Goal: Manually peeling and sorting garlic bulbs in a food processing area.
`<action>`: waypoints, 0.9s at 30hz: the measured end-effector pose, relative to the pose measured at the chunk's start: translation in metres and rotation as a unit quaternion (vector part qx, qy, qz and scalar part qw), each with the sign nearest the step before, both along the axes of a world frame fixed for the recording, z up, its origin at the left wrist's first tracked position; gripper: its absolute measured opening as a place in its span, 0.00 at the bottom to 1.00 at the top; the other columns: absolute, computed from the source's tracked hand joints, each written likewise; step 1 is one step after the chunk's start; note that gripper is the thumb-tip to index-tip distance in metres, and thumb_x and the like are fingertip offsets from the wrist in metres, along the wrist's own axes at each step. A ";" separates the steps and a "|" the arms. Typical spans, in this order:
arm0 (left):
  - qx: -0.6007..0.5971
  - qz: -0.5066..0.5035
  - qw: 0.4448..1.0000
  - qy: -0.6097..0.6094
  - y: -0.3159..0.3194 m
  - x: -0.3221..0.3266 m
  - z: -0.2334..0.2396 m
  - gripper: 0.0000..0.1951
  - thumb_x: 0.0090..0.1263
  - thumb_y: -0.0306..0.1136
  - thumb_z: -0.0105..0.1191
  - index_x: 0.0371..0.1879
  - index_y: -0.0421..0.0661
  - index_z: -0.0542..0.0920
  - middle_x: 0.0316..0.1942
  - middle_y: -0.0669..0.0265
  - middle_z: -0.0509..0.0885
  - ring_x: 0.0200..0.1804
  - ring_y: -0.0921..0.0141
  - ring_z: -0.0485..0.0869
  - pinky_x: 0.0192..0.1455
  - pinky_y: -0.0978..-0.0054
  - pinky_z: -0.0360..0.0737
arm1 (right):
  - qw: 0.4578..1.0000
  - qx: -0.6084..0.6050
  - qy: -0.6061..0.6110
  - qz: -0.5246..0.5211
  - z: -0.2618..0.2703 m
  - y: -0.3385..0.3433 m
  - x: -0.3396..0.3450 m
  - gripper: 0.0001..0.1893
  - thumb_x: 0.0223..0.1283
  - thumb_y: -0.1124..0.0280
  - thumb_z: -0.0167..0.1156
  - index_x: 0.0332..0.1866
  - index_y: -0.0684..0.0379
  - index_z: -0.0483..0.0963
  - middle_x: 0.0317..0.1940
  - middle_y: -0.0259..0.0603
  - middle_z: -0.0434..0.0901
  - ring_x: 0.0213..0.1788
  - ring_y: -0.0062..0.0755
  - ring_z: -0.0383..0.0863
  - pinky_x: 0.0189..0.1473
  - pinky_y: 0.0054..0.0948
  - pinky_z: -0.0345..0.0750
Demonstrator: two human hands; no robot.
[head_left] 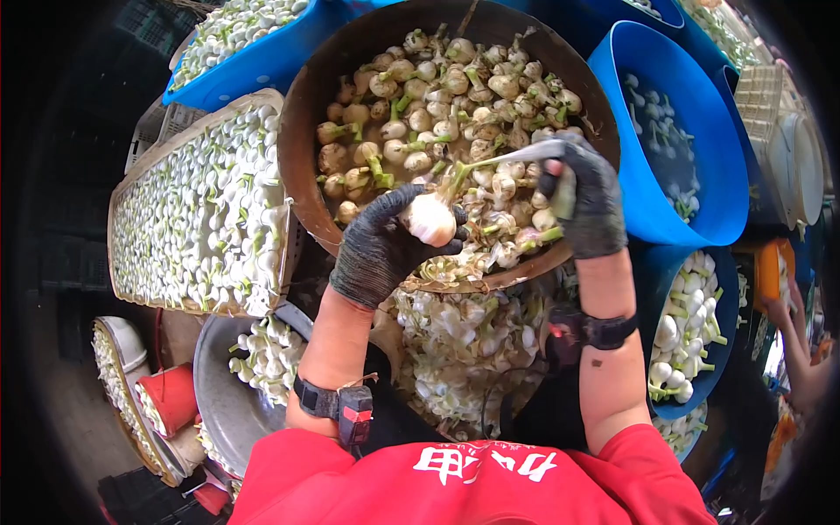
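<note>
My left hand (384,243), in a black glove, holds a garlic bulb (430,222) over the near side of a big brown basin (315,216). The bulb's green stem (459,180) slants up to the right. My right hand (587,190), gloved too, is closed around a pale pointed strip (525,153) whose tip meets the stem's end. The strip is blurred; I cannot tell whether it is a blade or peel. Unpeeled garlic bulbs (420,118), soiled and short-stemmed, lie in murky water in the basin. Loose peelings (472,341) are heaped below its near rim.
At left, a lined crate (285,262) brims with white garlic; a metal bowl (220,387) and red bucket (174,400) hold more. Blue tubs (715,157) with garlic stand at right, one holding water. Another person's arm (797,335) shows at the far right.
</note>
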State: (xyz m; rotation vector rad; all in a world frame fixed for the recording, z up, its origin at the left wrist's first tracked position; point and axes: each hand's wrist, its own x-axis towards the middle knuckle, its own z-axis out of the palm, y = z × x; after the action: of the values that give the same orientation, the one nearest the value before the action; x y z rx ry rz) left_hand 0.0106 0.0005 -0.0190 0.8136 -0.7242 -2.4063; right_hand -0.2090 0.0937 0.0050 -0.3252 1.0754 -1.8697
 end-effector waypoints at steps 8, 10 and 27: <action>-0.092 -0.046 0.992 -0.075 -0.001 -0.009 0.008 0.18 0.69 0.41 0.51 0.44 0.35 0.75 0.38 0.49 0.83 0.31 0.65 0.84 0.30 0.73 0.84 | 0.614 -0.008 0.361 0.702 -0.003 0.038 0.050 0.20 0.47 0.57 0.72 0.41 0.59 0.81 0.36 0.38 0.84 0.37 0.27 0.82 0.42 0.27 0.77; -0.099 -0.066 0.990 -0.080 0.001 -0.009 0.016 0.17 0.70 0.40 0.50 0.45 0.36 0.75 0.38 0.51 0.83 0.29 0.66 0.84 0.27 0.76 0.82 | 0.686 0.149 0.325 0.634 0.014 0.034 0.040 0.19 0.49 0.57 0.70 0.42 0.59 0.81 0.34 0.37 0.84 0.37 0.27 0.82 0.42 0.26 0.77; -0.425 -0.005 0.864 -0.269 0.020 -0.042 -0.028 0.08 0.68 0.24 0.50 0.43 0.38 0.80 0.37 0.65 0.83 0.39 0.75 0.80 0.45 0.78 0.77 | 0.729 0.152 0.667 -0.017 -0.011 -0.001 0.059 0.12 0.51 0.61 0.66 0.31 0.60 0.78 0.25 0.43 0.79 0.29 0.43 0.79 0.34 0.36 0.75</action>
State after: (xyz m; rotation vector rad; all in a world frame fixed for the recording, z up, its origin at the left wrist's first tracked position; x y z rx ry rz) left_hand -0.0317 0.0203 -0.0471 1.0495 -1.8176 -1.5426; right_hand -0.1504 0.0924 -0.0063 -1.5986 2.2657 -1.2397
